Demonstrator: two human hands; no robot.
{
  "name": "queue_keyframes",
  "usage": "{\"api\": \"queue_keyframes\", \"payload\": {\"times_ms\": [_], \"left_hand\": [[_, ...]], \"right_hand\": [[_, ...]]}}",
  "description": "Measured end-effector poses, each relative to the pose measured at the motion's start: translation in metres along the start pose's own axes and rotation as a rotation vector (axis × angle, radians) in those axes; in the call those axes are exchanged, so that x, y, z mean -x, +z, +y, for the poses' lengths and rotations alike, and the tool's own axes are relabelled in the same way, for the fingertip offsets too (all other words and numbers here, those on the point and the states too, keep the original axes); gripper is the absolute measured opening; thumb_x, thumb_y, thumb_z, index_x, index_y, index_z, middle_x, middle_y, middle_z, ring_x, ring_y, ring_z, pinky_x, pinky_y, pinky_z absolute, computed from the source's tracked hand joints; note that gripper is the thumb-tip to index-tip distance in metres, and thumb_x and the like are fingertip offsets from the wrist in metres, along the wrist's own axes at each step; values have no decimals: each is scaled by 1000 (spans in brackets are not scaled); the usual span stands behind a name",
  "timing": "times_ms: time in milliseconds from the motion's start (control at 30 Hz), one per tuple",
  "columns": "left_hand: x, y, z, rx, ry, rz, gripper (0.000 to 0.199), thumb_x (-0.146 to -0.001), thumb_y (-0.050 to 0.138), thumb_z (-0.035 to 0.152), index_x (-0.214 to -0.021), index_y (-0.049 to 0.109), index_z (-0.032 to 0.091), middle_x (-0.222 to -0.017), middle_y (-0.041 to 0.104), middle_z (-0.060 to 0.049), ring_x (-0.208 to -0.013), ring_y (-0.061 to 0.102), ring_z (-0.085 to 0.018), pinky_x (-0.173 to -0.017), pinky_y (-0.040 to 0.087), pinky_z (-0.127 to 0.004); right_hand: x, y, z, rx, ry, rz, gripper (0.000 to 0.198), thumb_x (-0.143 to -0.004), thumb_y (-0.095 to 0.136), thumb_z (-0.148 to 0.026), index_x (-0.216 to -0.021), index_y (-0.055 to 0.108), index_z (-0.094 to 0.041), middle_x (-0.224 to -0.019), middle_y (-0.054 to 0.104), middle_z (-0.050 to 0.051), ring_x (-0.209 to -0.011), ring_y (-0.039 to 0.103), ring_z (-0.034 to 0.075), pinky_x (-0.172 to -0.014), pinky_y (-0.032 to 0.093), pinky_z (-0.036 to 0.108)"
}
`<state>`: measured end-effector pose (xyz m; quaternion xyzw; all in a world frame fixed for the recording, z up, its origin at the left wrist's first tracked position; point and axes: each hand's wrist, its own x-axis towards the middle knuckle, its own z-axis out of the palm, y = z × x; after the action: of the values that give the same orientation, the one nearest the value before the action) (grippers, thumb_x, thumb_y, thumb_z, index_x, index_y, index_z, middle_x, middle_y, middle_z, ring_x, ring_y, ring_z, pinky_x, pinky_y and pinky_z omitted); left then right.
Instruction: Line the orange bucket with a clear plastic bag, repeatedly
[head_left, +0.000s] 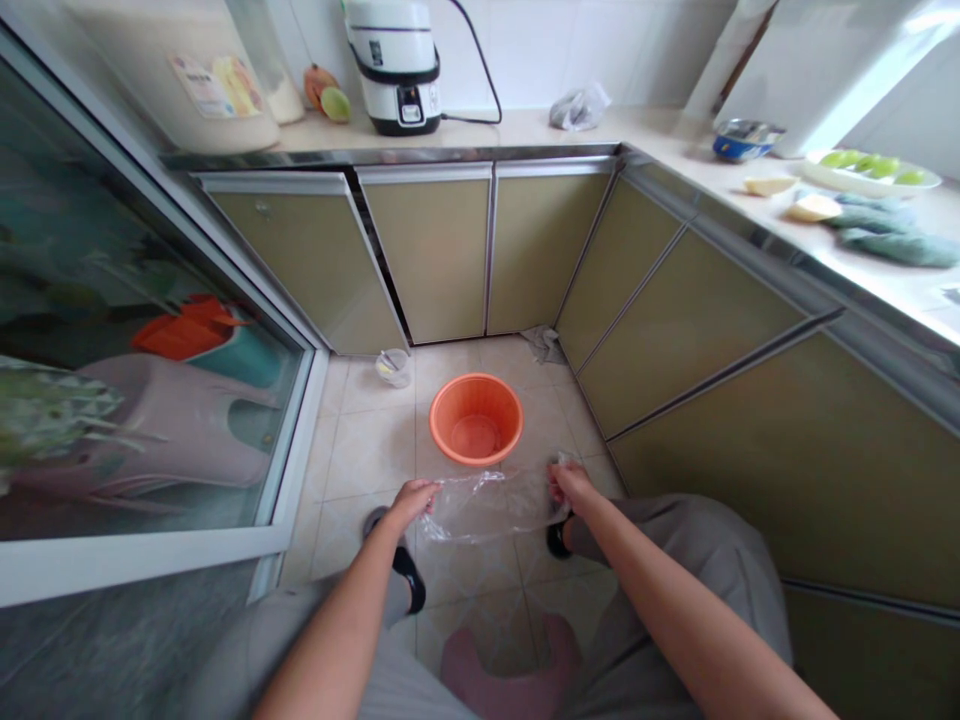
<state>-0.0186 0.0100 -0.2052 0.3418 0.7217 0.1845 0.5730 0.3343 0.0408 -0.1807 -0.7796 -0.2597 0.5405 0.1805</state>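
Observation:
A clear plastic bag (487,510) is stretched out between my two hands, low over the tiled floor. My left hand (415,502) is closed on its left edge, and my right hand (571,482) pinches the right edge. Just beyond the bag stands an orange plastic basin (477,420), its open top facing up. Nothing shows inside the basin apart from its bare bottom.
A small clear tub (394,368) sits on the floor near the cabinets, and a grey rag (543,344) lies in the corner. A pink stool (502,670) is beneath me. To the left is a glass door (112,300); cabinets (720,350) stand close on the right.

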Motion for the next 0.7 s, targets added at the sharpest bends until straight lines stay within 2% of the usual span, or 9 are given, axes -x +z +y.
{"api": "queue_keyframes", "payload": {"times_ms": [167, 300, 400, 500, 567, 700], "left_hand": [[-4, 4, -8, -55, -79, 41, 21, -85, 66, 40, -83, 61, 20, -54, 53, 5, -50, 59, -15, -51, 40, -23], [0, 3, -13, -168, -184, 18, 11, -81, 69, 29, -82, 61, 21, -46, 42, 8, -40, 53, -17, -47, 36, -25], [8, -1, -14, -249, -273, -48, 11, -74, 71, 20, -73, 61, 21, -43, 43, 6, -35, 46, -17, -47, 38, -28], [16, -10, -10, -269, -372, -110, 13, -72, 69, 21, -65, 59, 20, -42, 44, 3, -36, 41, -16, -51, 44, -33], [19, -18, -3, -252, -421, -125, 12, -72, 68, 23, -65, 59, 20, -43, 44, 3, -38, 38, -13, -55, 48, -35], [13, -32, 13, -187, -458, -86, 11, -73, 67, 30, -73, 61, 20, -47, 49, 2, -41, 36, -12, -57, 49, -34]], "right_hand": [[0, 4, 13, 149, 85, -28, 13, -104, 47, -27, -94, 53, -20, -69, 61, -1, -44, 54, 9, -43, 41, 19], [10, 8, 28, 335, 156, -120, 8, -96, 58, -18, -88, 59, -17, -56, 60, 1, -39, 54, 14, -41, 39, 21], [23, 7, 35, 619, 166, -326, 15, -93, 60, -13, -78, 62, -13, -51, 60, 5, -37, 55, 16, -42, 43, 24], [37, -2, 30, 867, 172, -558, 26, -98, 54, -18, -75, 63, -11, -51, 61, 7, -36, 55, 16, -42, 44, 24], [43, -12, 21, 823, 196, -621, 26, -100, 54, -22, -78, 62, -12, -54, 64, 8, -37, 57, 16, -40, 43, 22], [41, -28, -4, 496, 191, -630, 24, -103, 54, -30, -86, 61, -14, -59, 67, 7, -37, 56, 13, -37, 40, 19]]}}
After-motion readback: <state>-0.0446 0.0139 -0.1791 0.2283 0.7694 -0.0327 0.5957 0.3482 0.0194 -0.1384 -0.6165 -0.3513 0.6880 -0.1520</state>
